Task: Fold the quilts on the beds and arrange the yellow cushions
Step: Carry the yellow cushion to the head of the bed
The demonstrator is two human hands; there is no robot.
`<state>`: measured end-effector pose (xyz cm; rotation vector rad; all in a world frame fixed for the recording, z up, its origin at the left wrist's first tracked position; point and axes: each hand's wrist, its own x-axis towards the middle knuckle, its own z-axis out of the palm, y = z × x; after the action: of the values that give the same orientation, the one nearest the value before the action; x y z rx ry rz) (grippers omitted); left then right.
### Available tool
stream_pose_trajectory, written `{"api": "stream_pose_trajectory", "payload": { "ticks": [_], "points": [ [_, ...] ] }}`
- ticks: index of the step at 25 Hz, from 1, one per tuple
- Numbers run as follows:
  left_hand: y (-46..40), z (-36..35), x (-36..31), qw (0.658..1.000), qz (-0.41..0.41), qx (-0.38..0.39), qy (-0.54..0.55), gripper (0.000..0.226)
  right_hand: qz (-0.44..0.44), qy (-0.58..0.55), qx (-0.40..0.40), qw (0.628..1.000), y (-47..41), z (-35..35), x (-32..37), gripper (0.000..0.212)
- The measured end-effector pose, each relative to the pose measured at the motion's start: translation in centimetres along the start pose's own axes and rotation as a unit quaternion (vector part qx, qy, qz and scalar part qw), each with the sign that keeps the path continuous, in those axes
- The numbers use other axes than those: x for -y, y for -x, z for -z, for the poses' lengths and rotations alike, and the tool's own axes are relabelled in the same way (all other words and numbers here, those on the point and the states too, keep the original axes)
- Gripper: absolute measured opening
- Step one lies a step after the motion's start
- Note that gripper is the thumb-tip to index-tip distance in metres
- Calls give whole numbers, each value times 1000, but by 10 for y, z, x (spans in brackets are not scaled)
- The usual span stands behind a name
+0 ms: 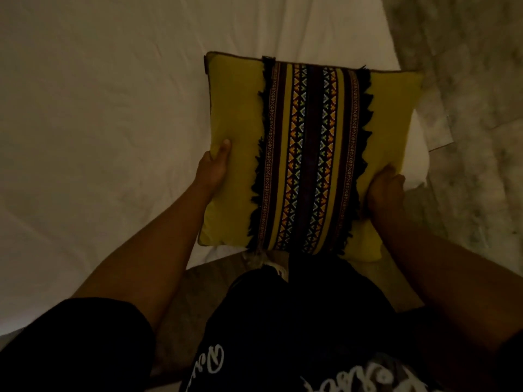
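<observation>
Two hands are used so that the square yellow fabric cushion [308, 157] with a patterned, black-fringed centre band is kept level over the white bed sheet [99, 108]: its opposite edges are gripped between the left hand [215, 165] and the right hand [385, 190].

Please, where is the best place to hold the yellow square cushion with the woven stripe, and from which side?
Grip the yellow square fabric cushion at its plain left and right edges, coming from the near side, as the left hand and right hand do now. The fringed central band looks easier to snag.
</observation>
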<state>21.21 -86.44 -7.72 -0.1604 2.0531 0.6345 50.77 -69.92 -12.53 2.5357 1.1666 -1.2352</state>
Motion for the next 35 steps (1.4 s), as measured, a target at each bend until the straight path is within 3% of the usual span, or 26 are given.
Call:
{"api": "stream_pose_trajectory", "payload": {
  "ticks": [7,13,20,25,28,35],
  "points": [
    [49,54,55,995,-17,-34,89,90,129,21,-14,991,74,9,8,58],
    [96,154,183,973,7,-93,211,90,260,58,30,963,194,-43,-3,56],
    [136,263,362,900,84,-170,393,87,388,143,97,905,352,-137,-48,59],
    [171,319,462,840,85,-197,499,79,462,186,124,858,442,-205,-75,61],
    [184,350,507,807,102,-224,537,91,492,211,158,830,492,-245,-89,62],
    [196,421,554,779,127,-278,548,61,509,246,220,795,573,-336,-95,61]
  ]
}}
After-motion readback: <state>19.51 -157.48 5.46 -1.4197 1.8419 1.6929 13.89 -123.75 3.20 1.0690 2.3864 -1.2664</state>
